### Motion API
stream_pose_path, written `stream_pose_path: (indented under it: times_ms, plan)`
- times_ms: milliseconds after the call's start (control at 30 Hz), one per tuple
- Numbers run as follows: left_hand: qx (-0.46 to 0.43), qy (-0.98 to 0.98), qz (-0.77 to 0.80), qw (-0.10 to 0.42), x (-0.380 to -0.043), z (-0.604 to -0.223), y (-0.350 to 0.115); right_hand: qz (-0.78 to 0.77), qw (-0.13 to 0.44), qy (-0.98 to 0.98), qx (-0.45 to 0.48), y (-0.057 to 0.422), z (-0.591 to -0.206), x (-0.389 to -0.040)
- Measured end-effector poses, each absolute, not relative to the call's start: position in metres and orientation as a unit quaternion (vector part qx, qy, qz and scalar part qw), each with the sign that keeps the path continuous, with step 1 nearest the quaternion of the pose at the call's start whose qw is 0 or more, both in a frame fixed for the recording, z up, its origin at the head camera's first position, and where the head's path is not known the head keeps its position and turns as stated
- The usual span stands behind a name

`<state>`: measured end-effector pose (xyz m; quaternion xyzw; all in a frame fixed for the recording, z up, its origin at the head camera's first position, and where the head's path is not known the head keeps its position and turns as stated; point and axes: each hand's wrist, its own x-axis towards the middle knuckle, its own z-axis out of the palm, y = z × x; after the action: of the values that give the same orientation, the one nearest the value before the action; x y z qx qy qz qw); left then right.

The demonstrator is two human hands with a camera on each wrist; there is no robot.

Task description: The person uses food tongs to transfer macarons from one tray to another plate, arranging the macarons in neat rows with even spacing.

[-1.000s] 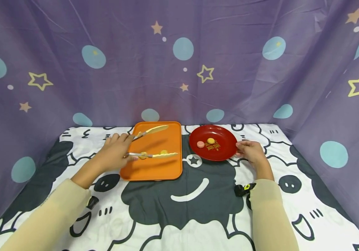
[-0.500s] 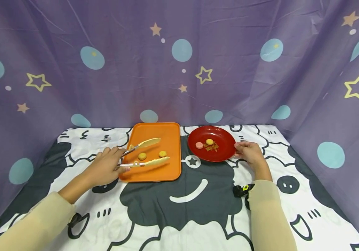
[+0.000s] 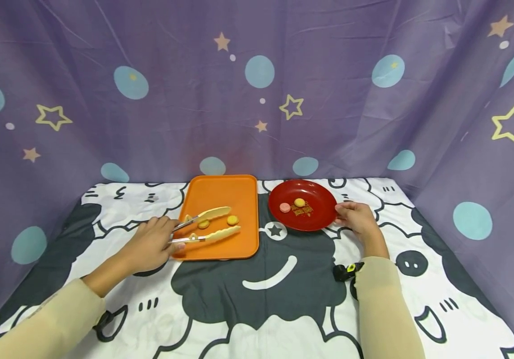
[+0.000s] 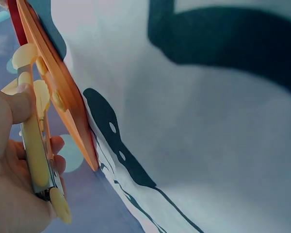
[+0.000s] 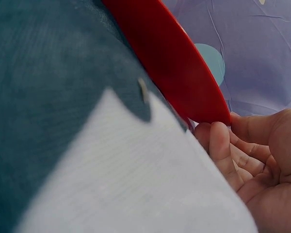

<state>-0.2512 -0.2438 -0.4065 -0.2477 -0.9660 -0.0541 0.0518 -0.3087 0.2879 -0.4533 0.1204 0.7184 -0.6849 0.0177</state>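
With twelve o'clock taken toward the purple curtain (image 3: 328, 124), the left grip (image 3: 151, 244) is drawn back toward seven o'clock compared with one second ago, and the tongs (image 3: 212, 214) are carried back with it. Over the last half second the far arm of the tongs is brought closer to the near arm; the gap between the tips is narrowed, though the tips are still held apart. The nearer yellow macaron (image 3: 203, 225), seen whole half a second ago, is now overlapped along its upper edge by the far arm. The farther yellow macaron (image 3: 233, 220) is seen between the tips; whether either is touched cannot be told.

Both are contained in the orange tray (image 3: 239, 194), at eight and three o'clock from its centre. At the tray's eight o'clock the left grip is clamped on the tongs, thumb laid along one arm.

The red plate (image 3: 321, 194) is set at the tray's three o'clock, just beside it, unmoved. A pink macaron (image 3: 285, 208) is carried at its nine o'clock, another yellow macaron (image 3: 299, 202) just off its centre toward ten. Its rim is pinched between three and four o'clock by the right grip (image 3: 359, 219), as before. Tray and plate are both borne by the cloth-covered surface (image 3: 265, 299).
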Motion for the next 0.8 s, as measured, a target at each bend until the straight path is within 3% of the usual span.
stream_pose_path:
  times_ms: [800]
  plan:
    - [-0.242, -0.967, -0.054, 0.052, -0.2562, -0.4115, -0.2384, -0.687, 0.018, 0.717, 0.119, 0.2871, -0.4525, -0.3092]
